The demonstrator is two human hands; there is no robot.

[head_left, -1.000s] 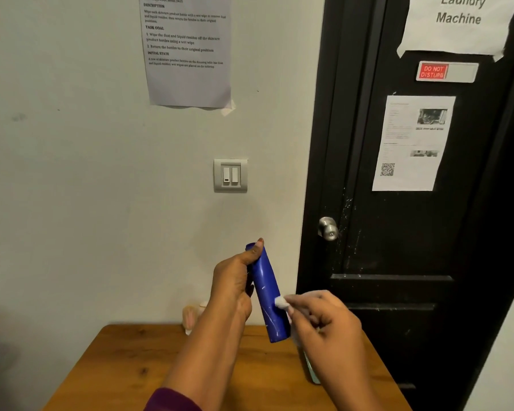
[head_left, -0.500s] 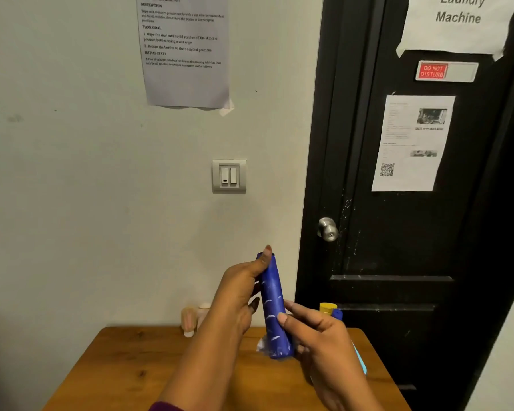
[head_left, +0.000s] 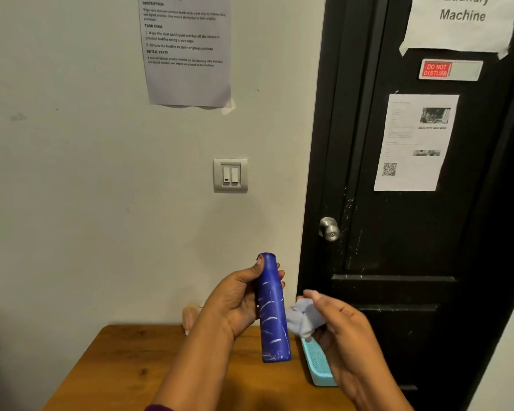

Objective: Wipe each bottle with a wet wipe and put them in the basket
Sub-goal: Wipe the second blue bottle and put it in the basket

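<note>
A dark purple sleeve (head_left: 160,407) shows at the bottom edge, on the left arm. The left hand (head_left: 235,301) holds a blue bottle (head_left: 272,315) in the air above the wooden counter (head_left: 101,369). Its grip is wrapped round the bottle's upper half, with the thumb lying along the near side up by the top rim and the fingertips (head_left: 281,275) curling round from behind. The bottle stands almost upright, leaning slightly, and white streaks mark its lower half.

The right hand (head_left: 344,333) is just to the right of the bottle. Its grip pinches a crumpled wet wipe (head_left: 304,318), pale and bunched, right against the bottle's right side; I cannot tell whether the two touch.

Below the wipe, a teal basket (head_left: 318,366) sits at the counter's right edge, partly hidden by the right hand. Behind the left wrist, at the back of the counter against the wall, stand some pale pinkish things (head_left: 190,317), too blurred to name.

On the wall above are a light switch (head_left: 230,175) and a printed sheet (head_left: 187,51). To the right is a black door (head_left: 398,247) with a metal knob (head_left: 329,229), a QR-code notice (head_left: 414,142), a red "DO NOT DISTURB" sign (head_left: 450,69) and a paper reading "Laundry Machine" (head_left: 460,22).
</note>
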